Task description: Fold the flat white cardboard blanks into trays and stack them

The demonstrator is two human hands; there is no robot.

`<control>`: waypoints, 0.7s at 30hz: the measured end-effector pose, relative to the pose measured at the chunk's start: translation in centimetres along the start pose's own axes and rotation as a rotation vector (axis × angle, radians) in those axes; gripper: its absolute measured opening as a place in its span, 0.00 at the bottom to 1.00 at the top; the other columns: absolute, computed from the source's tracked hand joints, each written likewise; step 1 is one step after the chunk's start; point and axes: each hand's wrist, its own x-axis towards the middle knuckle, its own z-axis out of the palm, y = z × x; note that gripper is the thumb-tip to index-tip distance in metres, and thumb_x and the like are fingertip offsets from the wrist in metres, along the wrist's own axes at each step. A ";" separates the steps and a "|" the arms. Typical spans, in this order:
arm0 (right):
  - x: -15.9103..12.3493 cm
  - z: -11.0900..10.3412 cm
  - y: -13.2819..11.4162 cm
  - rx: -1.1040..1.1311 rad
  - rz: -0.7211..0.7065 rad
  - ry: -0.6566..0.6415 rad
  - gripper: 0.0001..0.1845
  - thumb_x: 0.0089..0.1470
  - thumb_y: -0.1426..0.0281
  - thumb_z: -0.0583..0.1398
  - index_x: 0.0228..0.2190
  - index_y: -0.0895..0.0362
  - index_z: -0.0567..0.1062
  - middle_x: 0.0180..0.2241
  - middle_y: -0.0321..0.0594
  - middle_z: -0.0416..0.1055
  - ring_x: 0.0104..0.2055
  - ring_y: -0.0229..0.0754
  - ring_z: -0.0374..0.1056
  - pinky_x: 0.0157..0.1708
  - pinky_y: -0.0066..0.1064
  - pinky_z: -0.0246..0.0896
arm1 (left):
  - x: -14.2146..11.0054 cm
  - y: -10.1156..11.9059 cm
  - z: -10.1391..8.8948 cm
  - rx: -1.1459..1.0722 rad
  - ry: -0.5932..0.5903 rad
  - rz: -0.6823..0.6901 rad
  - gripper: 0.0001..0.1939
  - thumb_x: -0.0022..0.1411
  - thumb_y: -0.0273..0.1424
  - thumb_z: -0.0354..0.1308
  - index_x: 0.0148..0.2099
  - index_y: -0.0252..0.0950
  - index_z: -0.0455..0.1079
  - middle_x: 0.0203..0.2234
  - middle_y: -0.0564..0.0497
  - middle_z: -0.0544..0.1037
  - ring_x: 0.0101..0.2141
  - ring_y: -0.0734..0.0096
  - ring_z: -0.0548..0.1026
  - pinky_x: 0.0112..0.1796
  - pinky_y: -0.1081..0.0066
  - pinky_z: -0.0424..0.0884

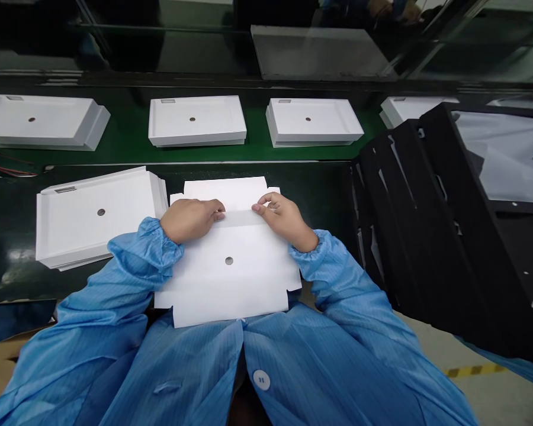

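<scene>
A flat white cardboard blank (231, 278) with a small round hole in its middle lies on the dark table in front of me. My left hand (190, 219) rests on the fold line near its far edge, fingers curled and pressing the card. My right hand (282, 218) pinches the same fold from the right, fingertips bent onto the far flap. Both arms wear blue sleeves.
A stack of folded white trays (93, 219) sits to the left. Several more white trays (198, 121) ride the green conveyor belt (128, 142) behind. A black bin with upright dividers (453, 225) stands at the right.
</scene>
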 end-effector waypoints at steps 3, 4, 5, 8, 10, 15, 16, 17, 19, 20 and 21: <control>0.2 -0.2 -0.2 0.046 0.008 0.009 0.18 0.56 0.51 0.63 0.39 0.52 0.75 0.26 0.31 0.69 0.28 0.38 0.65 0.32 0.31 0.57 | 0.3 -0.2 -0.4 -0.011 -0.036 0.015 0.22 0.73 0.45 0.43 0.56 0.46 0.73 0.40 0.48 0.83 0.40 0.57 0.80 0.41 0.64 0.68; 0.2 -0.2 -0.3 0.062 0.006 0.009 0.18 0.57 0.52 0.63 0.40 0.52 0.74 0.26 0.32 0.69 0.29 0.39 0.65 0.33 0.32 0.58 | 0.4 -0.3 -0.5 -0.012 -0.043 0.019 0.22 0.73 0.45 0.43 0.56 0.46 0.73 0.41 0.48 0.83 0.40 0.56 0.80 0.41 0.64 0.68; 0.2 -0.3 -0.3 0.076 0.004 0.006 0.18 0.57 0.52 0.62 0.40 0.52 0.74 0.26 0.32 0.70 0.29 0.39 0.65 0.33 0.32 0.58 | 0.5 -0.3 -0.6 -0.014 -0.049 0.021 0.23 0.73 0.46 0.42 0.56 0.45 0.73 0.42 0.48 0.83 0.41 0.56 0.80 0.41 0.64 0.68; 0.2 -0.3 -0.3 0.101 -0.002 0.007 0.17 0.57 0.53 0.62 0.40 0.52 0.73 0.26 0.32 0.70 0.29 0.39 0.66 0.32 0.32 0.58 | 0.6 -0.4 -0.7 -0.021 -0.061 0.022 0.23 0.72 0.46 0.43 0.57 0.45 0.73 0.42 0.47 0.83 0.42 0.55 0.80 0.42 0.63 0.69; 0.2 -0.3 -0.1 0.114 -0.003 0.012 0.17 0.57 0.53 0.62 0.40 0.52 0.72 0.27 0.32 0.72 0.29 0.39 0.66 0.33 0.32 0.58 | 0.6 -0.4 -0.7 -0.032 -0.067 0.018 0.23 0.72 0.46 0.43 0.57 0.46 0.73 0.42 0.48 0.83 0.42 0.55 0.80 0.43 0.62 0.69; 0.4 -0.1 0.3 0.102 -0.031 0.055 0.16 0.57 0.55 0.62 0.41 0.52 0.73 0.31 0.34 0.75 0.34 0.41 0.69 0.38 0.34 0.60 | 0.5 -0.4 -0.2 -0.046 -0.017 0.022 0.23 0.73 0.45 0.43 0.58 0.45 0.73 0.48 0.48 0.82 0.46 0.56 0.79 0.48 0.61 0.69; 0.4 -0.1 0.3 0.093 -0.040 0.067 0.15 0.57 0.56 0.62 0.40 0.52 0.73 0.32 0.35 0.75 0.35 0.41 0.69 0.39 0.34 0.61 | 0.5 -0.4 0.0 -0.050 0.007 0.033 0.23 0.73 0.44 0.42 0.59 0.45 0.73 0.50 0.48 0.82 0.48 0.56 0.79 0.49 0.61 0.70; 0.4 -0.1 0.4 0.085 -0.047 0.075 0.14 0.57 0.56 0.62 0.39 0.52 0.74 0.33 0.35 0.75 0.36 0.41 0.69 0.40 0.35 0.61 | 0.4 -0.2 0.2 -0.059 0.032 0.045 0.23 0.74 0.43 0.42 0.59 0.44 0.73 0.51 0.48 0.81 0.49 0.56 0.79 0.50 0.61 0.70; 0.5 -0.1 0.3 0.078 -0.058 0.082 0.13 0.57 0.57 0.62 0.38 0.52 0.74 0.34 0.36 0.75 0.37 0.41 0.70 0.41 0.35 0.62 | 0.3 0.1 0.5 -0.085 0.071 0.071 0.23 0.74 0.41 0.42 0.60 0.44 0.72 0.54 0.49 0.80 0.51 0.57 0.78 0.51 0.61 0.70; 0.5 -0.1 0.2 0.076 -0.063 0.084 0.13 0.57 0.57 0.62 0.37 0.53 0.74 0.35 0.36 0.75 0.38 0.42 0.70 0.42 0.35 0.62 | 0.3 0.2 0.5 -0.099 0.083 0.082 0.22 0.74 0.39 0.42 0.61 0.45 0.71 0.54 0.49 0.79 0.52 0.57 0.78 0.52 0.61 0.70; 0.5 -0.1 0.2 0.070 -0.069 0.084 0.13 0.57 0.57 0.62 0.37 0.53 0.74 0.35 0.37 0.75 0.38 0.42 0.70 0.43 0.35 0.63 | 0.2 0.4 0.5 -0.113 0.091 0.089 0.22 0.74 0.38 0.42 0.62 0.45 0.70 0.55 0.50 0.79 0.52 0.58 0.78 0.51 0.61 0.70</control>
